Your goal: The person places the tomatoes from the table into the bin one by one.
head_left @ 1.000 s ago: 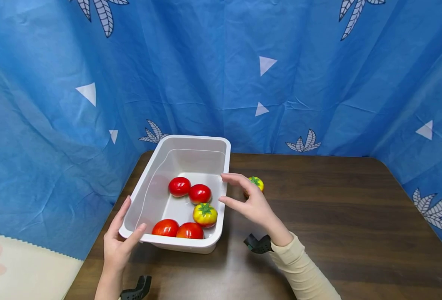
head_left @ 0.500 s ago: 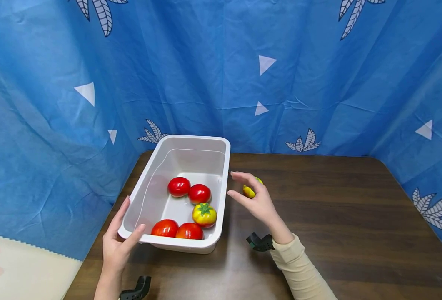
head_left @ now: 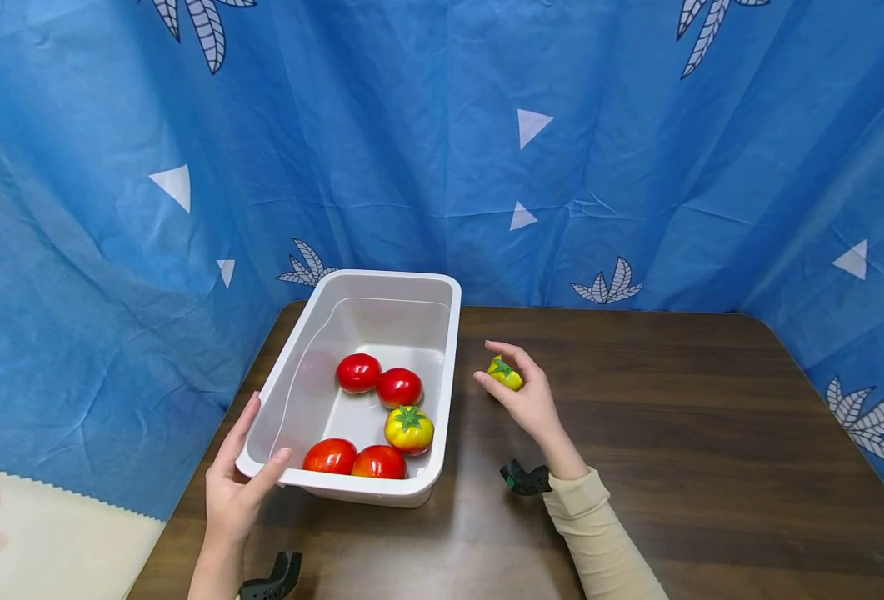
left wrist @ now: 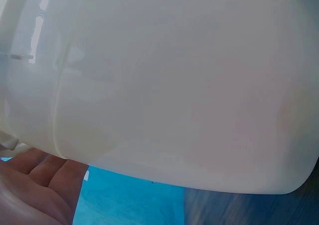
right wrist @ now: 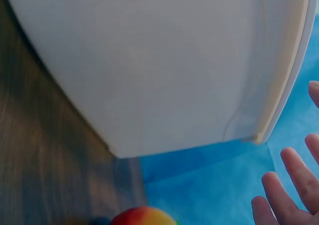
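My left hand [head_left: 233, 493] holds the near-left corner of a white plastic bin [head_left: 452, 333], thumb at the front rim and fingers along the left side. In the left wrist view its fingers lie under the rim beside the bin wall [left wrist: 174, 95]. Inside the bin are several shiny red tomatoes [head_left: 359, 372] and one yellow tomato [head_left: 409, 430] with a green leafy top. My right hand [head_left: 535, 404] hovers right of the bin, thumb and fingers spread around another tomato [head_left: 504, 373] on the table. The right wrist view shows that tomato [right wrist: 142, 216] red and yellow, below spread fingers [right wrist: 279, 195].
The dark brown wooden table [head_left: 696, 433] stretches away to the right. A blue patterned curtain [head_left: 486, 167] hangs around its back and sides, close behind the bin. Pale flowered cloth [head_left: 44, 533] lies at the lower left.
My right hand has moved right, from the bin's right rim to the tomato on the table. My left hand and the bin stay put.
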`<action>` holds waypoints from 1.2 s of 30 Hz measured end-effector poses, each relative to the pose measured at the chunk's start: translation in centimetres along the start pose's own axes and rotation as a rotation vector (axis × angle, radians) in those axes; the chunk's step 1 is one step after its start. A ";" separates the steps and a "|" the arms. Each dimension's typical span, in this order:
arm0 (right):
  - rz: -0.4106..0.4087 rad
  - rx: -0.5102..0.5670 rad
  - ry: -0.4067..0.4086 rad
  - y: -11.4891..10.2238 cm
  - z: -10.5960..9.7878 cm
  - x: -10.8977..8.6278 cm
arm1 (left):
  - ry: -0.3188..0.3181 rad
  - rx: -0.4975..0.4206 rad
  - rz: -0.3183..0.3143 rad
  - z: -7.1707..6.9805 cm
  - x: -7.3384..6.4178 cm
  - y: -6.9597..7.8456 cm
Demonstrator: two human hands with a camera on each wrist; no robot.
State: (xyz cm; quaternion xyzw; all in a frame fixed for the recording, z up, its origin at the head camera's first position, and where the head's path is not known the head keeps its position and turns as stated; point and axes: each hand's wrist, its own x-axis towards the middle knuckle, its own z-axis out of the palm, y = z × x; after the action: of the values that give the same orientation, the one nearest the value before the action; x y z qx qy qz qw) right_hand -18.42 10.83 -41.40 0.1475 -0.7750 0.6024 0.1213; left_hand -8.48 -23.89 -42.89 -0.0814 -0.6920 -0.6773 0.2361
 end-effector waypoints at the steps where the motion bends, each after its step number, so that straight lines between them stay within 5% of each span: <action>1: 0.019 -0.005 0.001 -0.4 -0.1 -0.1 | -0.002 0.000 0.005 0.0 0.0 0.0; 5: 0.062 -0.008 0.009 0.0 -0.4 -0.1 | -0.004 -0.002 0.017 0.0 0.0 0.1; 15: 0.099 0.000 0.031 5.4 -0.7 0.7 | -0.007 0.001 0.003 0.0 0.0 0.1; 36: 0.111 -0.090 0.093 8.7 -1.1 1.1 | 0.006 0.010 0.003 0.1 0.1 0.0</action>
State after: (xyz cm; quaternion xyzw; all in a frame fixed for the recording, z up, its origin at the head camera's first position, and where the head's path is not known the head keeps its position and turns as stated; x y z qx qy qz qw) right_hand -22.66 13.81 -48.50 0.0707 -0.8018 0.5789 0.1302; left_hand -8.55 -23.79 -42.84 -0.0792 -0.6945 -0.6738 0.2397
